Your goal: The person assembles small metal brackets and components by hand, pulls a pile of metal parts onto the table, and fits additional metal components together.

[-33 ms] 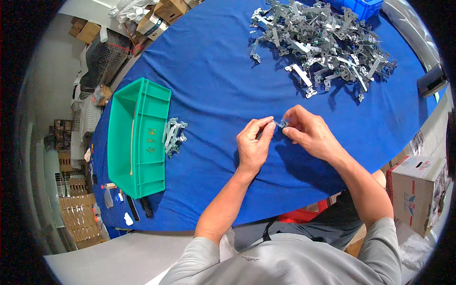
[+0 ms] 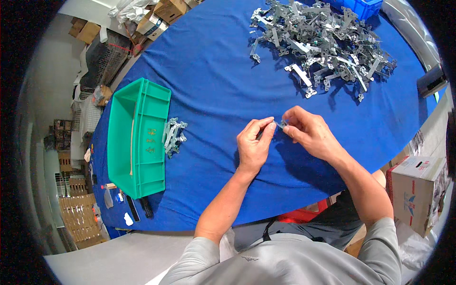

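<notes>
Above the blue cloth, my left hand (image 2: 253,145) pinches one end of a small metal bracket (image 2: 280,124) between thumb and fingertips. My right hand (image 2: 311,133) is closed on its other end, so the two hands nearly meet. Most of the bracket is hidden by my fingers. Beyond my right hand lies a large heap of similar silvery metal brackets (image 2: 327,45). A smaller group of brackets (image 2: 174,136) lies to the left, beside a green plastic bin (image 2: 154,137).
The blue cloth (image 2: 209,85) covers the table. A blue crate (image 2: 363,7) stands behind the heap, with a dark cylinder (image 2: 431,80) at the right edge. Small items and a black phone-like slab (image 2: 133,208) lie near the bin. A cardboard box (image 2: 417,192) stands at lower right.
The fingers of my right hand have shifted slightly around the bracket, covering more of it. My left hand has barely moved.
</notes>
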{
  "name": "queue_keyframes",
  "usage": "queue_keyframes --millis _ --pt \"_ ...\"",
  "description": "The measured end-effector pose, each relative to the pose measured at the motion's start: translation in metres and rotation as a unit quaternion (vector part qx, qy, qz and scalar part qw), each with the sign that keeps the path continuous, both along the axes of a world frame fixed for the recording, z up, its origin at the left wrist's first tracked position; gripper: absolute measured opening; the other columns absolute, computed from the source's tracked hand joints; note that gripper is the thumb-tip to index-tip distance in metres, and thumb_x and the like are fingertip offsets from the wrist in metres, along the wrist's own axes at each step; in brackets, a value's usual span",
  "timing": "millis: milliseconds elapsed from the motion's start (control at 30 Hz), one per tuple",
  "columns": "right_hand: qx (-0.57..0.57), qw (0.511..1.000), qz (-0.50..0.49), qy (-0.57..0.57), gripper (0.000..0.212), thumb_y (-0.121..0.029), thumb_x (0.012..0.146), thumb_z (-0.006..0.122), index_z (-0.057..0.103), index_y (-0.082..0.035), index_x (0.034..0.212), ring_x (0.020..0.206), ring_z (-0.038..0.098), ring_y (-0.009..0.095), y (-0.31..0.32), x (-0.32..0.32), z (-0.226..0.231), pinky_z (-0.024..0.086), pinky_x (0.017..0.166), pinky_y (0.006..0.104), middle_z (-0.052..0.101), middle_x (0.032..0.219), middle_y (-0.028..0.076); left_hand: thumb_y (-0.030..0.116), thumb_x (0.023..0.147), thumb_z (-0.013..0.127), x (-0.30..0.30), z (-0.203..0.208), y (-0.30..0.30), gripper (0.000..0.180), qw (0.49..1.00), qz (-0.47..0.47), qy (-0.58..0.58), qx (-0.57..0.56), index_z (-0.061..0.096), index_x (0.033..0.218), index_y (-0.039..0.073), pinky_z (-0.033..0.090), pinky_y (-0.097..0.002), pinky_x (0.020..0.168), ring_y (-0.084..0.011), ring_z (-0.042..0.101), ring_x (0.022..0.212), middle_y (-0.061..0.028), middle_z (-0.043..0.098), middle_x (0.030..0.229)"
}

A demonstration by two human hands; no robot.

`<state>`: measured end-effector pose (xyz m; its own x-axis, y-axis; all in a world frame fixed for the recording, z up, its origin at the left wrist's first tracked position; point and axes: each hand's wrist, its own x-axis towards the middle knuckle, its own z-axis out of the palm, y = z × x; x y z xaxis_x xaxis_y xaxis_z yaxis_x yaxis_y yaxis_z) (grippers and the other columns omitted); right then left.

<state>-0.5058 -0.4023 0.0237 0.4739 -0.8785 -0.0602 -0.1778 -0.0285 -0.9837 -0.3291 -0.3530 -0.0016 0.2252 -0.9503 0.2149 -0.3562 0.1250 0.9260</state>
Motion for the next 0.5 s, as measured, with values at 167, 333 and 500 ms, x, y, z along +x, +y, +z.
queue_keyframes --millis 167,333,500 --pt "-0.127 0.991 -0.005 0.051 0.016 -0.015 0.091 0.065 0.062 0.000 0.095 0.070 0.060 0.018 -0.003 -0.003 -0.007 0.048 0.063 0.0320 0.064 0.080 0.010 0.004 0.088 0.070 -0.002 0.002 -0.001 0.014 0.999 -0.033 -0.022 -0.017 0.072 0.101 0.000 0.045 -0.0218 0.065 -0.0069 0.057 0.074 -0.0014 0.065 0.083" --pt "-0.072 0.994 -0.063 -0.046 0.017 -0.017 0.093 0.063 0.063 0.000 0.094 0.068 0.057 0.012 -0.006 -0.001 -0.005 0.047 0.060 0.0300 0.064 0.078 0.006 0.006 0.090 0.068 0.001 -0.003 -0.001 0.015 1.000 -0.005 0.016 -0.010 0.071 0.104 0.001 0.042 -0.0195 0.056 -0.0037 0.053 0.065 -0.0002 0.064 0.080" --pt "0.092 0.995 0.041 -0.005 0.020 -0.018 0.094 0.060 0.064 0.001 0.094 0.064 0.056 0.010 -0.002 -0.002 -0.002 0.046 0.059 0.0287 0.065 0.074 0.005 0.010 0.093 0.066 0.006 -0.012 -0.002 0.016 0.994 0.025 0.107 0.018 0.070 0.107 0.003 0.037 -0.0178 0.047 -0.0009 0.048 0.056 0.0015 0.063 0.077"
